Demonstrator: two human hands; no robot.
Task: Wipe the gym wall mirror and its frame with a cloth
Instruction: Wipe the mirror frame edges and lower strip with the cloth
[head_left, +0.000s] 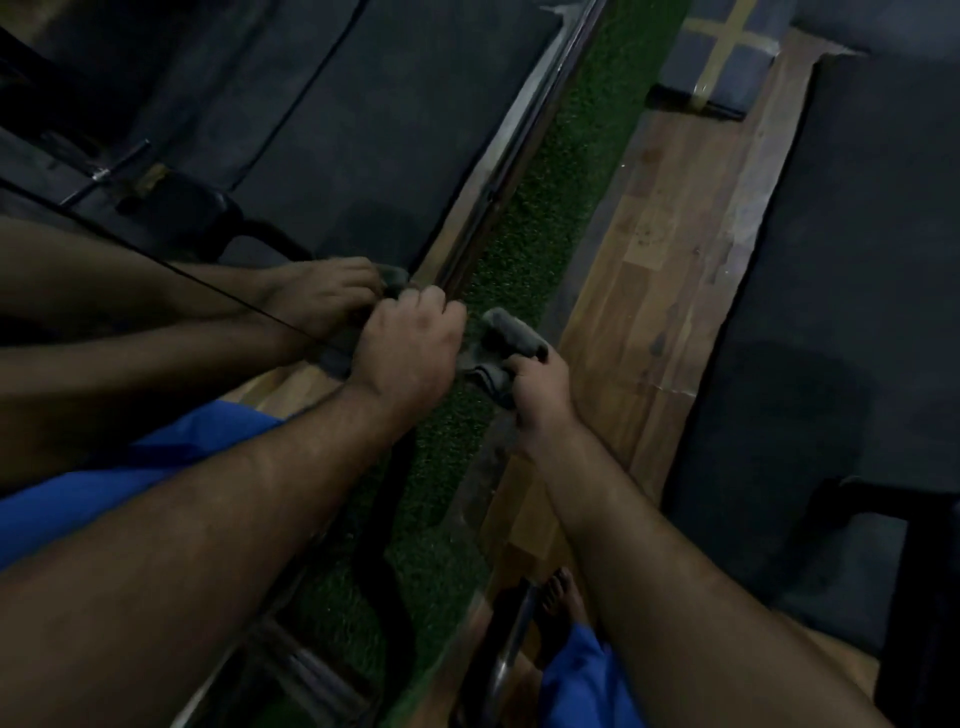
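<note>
The wall mirror (311, 156) fills the left side, and its dark metal frame (498, 182) runs diagonally down toward the bottom left. A grey cloth (511, 332) is bunched between my hands at the frame's edge. My left hand (410, 348) has its fingers curled over one end of the cloth, against the frame. My right hand (537, 395) grips the other, rolled end just to the right. The mirror reflects both hands and a bit of cloth.
A green turf strip (545, 218) lies along the frame, with wooden floor (675, 249) and dark mats (857, 260) beyond. A black cable (384, 519) snakes over the turf. My bare foot (558, 592) and a metal bar (511, 644) are at the bottom.
</note>
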